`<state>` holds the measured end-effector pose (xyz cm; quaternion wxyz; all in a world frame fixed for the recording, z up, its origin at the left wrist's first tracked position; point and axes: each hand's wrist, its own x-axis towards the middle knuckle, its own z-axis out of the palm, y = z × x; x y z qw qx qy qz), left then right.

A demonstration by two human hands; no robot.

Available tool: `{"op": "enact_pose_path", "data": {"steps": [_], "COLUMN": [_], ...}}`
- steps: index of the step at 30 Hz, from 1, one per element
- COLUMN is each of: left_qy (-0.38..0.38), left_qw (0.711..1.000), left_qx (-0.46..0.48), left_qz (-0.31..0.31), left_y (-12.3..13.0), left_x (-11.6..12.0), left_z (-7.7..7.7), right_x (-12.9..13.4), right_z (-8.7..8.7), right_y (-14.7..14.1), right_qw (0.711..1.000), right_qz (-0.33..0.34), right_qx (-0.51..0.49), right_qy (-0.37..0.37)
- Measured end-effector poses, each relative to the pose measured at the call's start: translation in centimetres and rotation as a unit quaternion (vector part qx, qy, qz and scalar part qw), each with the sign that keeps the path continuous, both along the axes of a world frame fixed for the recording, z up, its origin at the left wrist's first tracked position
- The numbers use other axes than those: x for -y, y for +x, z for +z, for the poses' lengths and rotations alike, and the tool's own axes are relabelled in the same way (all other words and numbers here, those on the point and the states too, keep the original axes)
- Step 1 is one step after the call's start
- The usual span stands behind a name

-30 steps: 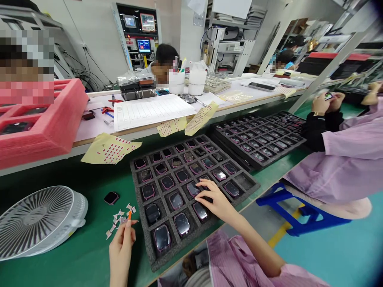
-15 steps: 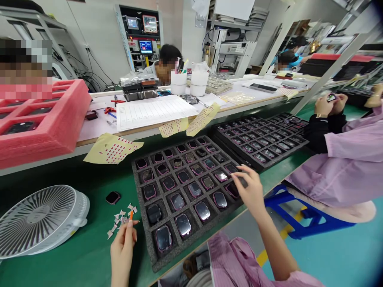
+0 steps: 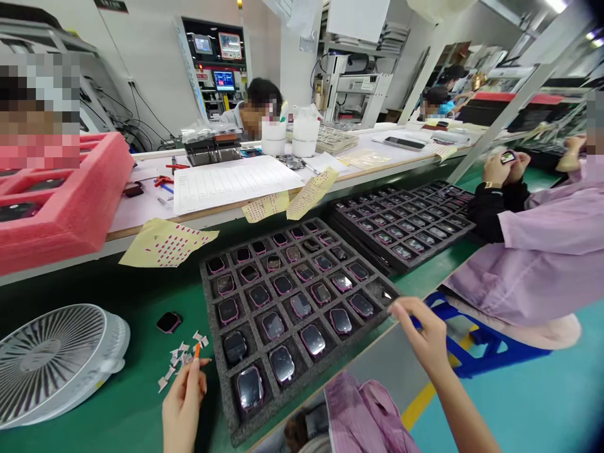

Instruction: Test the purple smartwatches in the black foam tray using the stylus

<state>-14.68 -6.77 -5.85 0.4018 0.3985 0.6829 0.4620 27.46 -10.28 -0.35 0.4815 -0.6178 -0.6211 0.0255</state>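
Left fingers [image 3: 192, 370] pinch an orange tab [image 3: 197, 350] left of the foam watch tray [image 3: 215, 340]; right fingers [image 3: 406, 311], slightly parted, hover just off its corner

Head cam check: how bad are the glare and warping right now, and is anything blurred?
Head view: glare whitens the nearest watch in the foam tray, hiding its screen; the wide lens bows the bench edge and tilts the far post; the right hand looks slightly soft; the top right corner darkens; pixelated patches hide the far left.
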Motion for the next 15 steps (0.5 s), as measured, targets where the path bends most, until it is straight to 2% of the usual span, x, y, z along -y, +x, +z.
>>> {"op": "enact_pose_path", "data": {"steps": [1, 2, 3, 4, 6, 10, 15], "left_qy": [-0.003, -0.005, -0.007, -0.009, -0.01, -0.016, -0.032], "left_qw": [1.0, 1.0, 1.0, 1.0, 1.0, 1.0, 0.999], "left_qx": [0.001, 0.003, 0.003, 0.003, 0.003, 0.015, 0.033], "left_qz": [0.001, 0.0, -0.001, -0.001, -0.001, 0.01, 0.029], "left_y": [0.0, -0.1, -0.1, -0.1, -0.2, -0.4, -0.2], "left_x": [0.0, -0.1, -0.1, -0.1, -0.2, -0.3, -0.5], "left_z": [0.0, 0.0, 0.0, -0.1, -0.2, -0.7, -0.4], "right_x": [0.8, 1.5, 1.9, 2.1, 1.9, 1.2, 0.5], "right_z": [0.5, 0.7, 0.7, 0.4, -0.7, -3.4, -4.7], "right_y": [-0.6, -1.4, -2.3, -3.3, -5.3, -7.7, -8.9], "right_qw": [0.986, 0.948, 0.906, 0.873, 0.872, 0.892, 0.912], "right_qz": [0.133, 0.246, 0.316, 0.357, 0.346, 0.239, 0.228], "right_qx": [-0.038, -0.065, -0.074, -0.068, -0.035, 0.0, 0.067], "right_qy": [-0.091, -0.189, -0.272, -0.325, -0.345, -0.383, -0.333]}}
